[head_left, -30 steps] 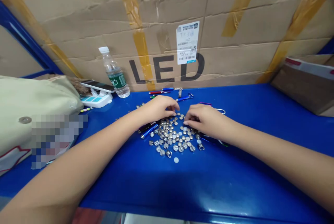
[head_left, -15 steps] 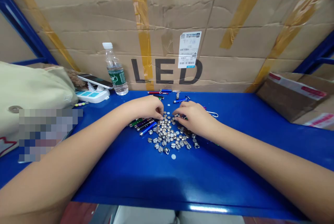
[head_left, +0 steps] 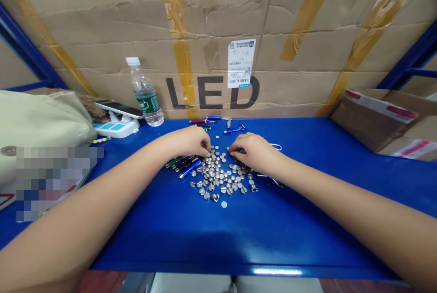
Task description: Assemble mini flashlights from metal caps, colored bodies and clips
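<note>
A heap of several small round silver button cells and metal caps (head_left: pixel 221 177) lies in the middle of the blue shelf (head_left: pixel 211 233). My left hand (head_left: pixel 191 140) rests knuckles-up at the heap's far left edge, fingers curled down in a pinch on the pieces. My right hand (head_left: pixel 254 151) lies at the far right edge, fingers likewise curled onto the heap. What either pinch holds is too small to name. Several small coloured pen-like tubes (head_left: pixel 182 165) lie under my left wrist.
A large taped cardboard box marked LED (head_left: pixel 211 92) closes the back. A water bottle (head_left: pixel 145 95), a phone (head_left: pixel 119 108) on a power strip (head_left: pixel 116 128) and a beige bag (head_left: pixel 37 120) stand left. More tubes (head_left: pixel 218 122) lie at the back; a brown box (head_left: pixel 382 120) sits right.
Both hands have drawn slightly apart and back over the heap's far edge; the left fingers have curled in. The camera has shifted a little.
</note>
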Motion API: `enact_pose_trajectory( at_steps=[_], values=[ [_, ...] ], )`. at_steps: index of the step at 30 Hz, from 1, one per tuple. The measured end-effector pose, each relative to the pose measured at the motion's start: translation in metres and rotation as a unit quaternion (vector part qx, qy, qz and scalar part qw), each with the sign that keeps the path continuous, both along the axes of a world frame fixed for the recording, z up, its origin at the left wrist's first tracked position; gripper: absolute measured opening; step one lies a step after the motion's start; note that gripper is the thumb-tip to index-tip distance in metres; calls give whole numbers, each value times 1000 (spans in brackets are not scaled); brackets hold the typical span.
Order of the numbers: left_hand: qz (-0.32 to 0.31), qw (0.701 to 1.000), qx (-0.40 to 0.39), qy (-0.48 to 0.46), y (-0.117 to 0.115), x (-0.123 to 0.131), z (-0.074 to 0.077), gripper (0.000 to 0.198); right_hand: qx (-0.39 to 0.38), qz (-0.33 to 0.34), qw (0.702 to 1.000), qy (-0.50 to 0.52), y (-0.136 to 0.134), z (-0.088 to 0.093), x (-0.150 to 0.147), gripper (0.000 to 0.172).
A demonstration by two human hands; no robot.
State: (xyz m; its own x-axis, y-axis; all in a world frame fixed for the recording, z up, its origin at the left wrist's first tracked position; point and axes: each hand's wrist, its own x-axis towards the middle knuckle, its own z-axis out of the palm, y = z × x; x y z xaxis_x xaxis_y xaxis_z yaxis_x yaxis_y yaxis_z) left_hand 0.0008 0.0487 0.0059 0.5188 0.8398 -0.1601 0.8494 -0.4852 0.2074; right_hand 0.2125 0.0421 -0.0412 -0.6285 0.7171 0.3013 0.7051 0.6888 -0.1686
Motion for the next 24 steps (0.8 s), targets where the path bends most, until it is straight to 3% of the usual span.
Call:
enact_pose_trajectory(
  at_steps=[7, 12, 20, 24],
  values=[
    [7, 1000, -6, 20, -3, 4, 2, 14, -63, -18, 996, 68, -1, 0, 2, 17],
    [27, 999, -18, 27, -6, 6, 3, 16, -63, -11, 996, 56, 3, -3, 1, 18],
    [11, 999, 11, 37, -5, 5, 3, 11, -34, 27, 999, 16, 2, 1, -1, 18],
    [16, 999, -1, 47, -4, 5, 3, 10, -53, 13, 998, 10, 1, 3, -4, 14]
  ],
)
